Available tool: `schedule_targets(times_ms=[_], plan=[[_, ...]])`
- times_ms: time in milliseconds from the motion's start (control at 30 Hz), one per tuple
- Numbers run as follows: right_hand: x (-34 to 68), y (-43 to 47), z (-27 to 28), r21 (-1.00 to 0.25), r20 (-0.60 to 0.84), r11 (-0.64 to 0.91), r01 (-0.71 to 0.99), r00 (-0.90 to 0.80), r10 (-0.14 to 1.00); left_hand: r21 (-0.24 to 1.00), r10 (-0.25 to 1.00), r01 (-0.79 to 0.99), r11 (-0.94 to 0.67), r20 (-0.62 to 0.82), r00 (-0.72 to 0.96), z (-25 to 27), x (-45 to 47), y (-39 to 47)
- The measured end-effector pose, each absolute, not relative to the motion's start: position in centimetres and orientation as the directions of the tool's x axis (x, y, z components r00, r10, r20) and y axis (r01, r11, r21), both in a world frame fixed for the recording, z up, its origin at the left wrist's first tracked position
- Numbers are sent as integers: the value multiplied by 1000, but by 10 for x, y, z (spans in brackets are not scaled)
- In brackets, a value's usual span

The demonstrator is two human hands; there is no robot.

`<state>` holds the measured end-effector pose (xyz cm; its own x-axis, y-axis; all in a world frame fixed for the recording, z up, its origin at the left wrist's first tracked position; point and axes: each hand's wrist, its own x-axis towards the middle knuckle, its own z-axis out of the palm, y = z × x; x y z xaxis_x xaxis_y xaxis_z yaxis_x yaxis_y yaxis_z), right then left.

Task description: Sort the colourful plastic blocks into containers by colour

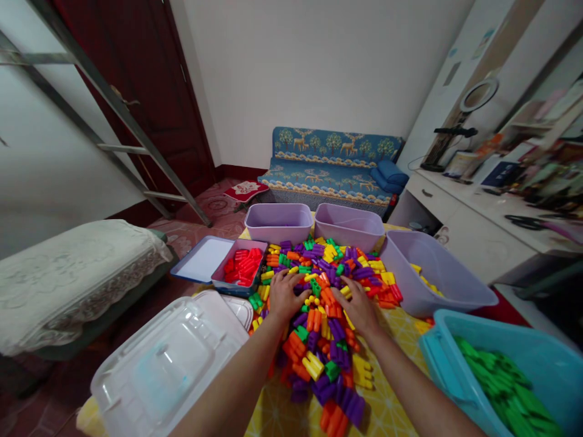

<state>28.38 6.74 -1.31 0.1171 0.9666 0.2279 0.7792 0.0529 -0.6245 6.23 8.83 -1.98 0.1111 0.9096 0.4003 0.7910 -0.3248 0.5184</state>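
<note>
A big heap of plastic blocks (325, 303) in purple, orange, yellow, green and red covers the yellow tablecloth (392, 394). My left hand (283, 294) lies palm down on the left side of the heap, fingers spread over the blocks. Flat on the heap's right side rests my right hand (359, 306), fingers apart and touching orange and yellow pieces. Whether either hand grips a block is hidden under the palms.
A small tray of red blocks (241, 267) sits left of the heap. Two purple tubs (279, 223) (350, 226) stand behind it, a third (437, 276) holds yellow blocks. A teal bin (501, 376) holds green blocks. A clear lidded box (168, 364) stands front left.
</note>
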Motion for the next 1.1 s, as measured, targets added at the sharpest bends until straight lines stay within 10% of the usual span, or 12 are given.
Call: schedule_targets(times_ms=[267, 667, 1100], plan=[[244, 64, 18, -361, 178, -1, 933, 70, 982, 520, 905, 788, -331, 411, 108, -22, 61, 89], [269, 85, 6, -797, 225, 67, 600, 191, 955, 532, 915, 786, -316, 390, 104, -17, 62, 88], [214, 56, 29, -253, 276, 186, 949, -113, 954, 515, 903, 789, -334, 416, 111, -21, 61, 89]])
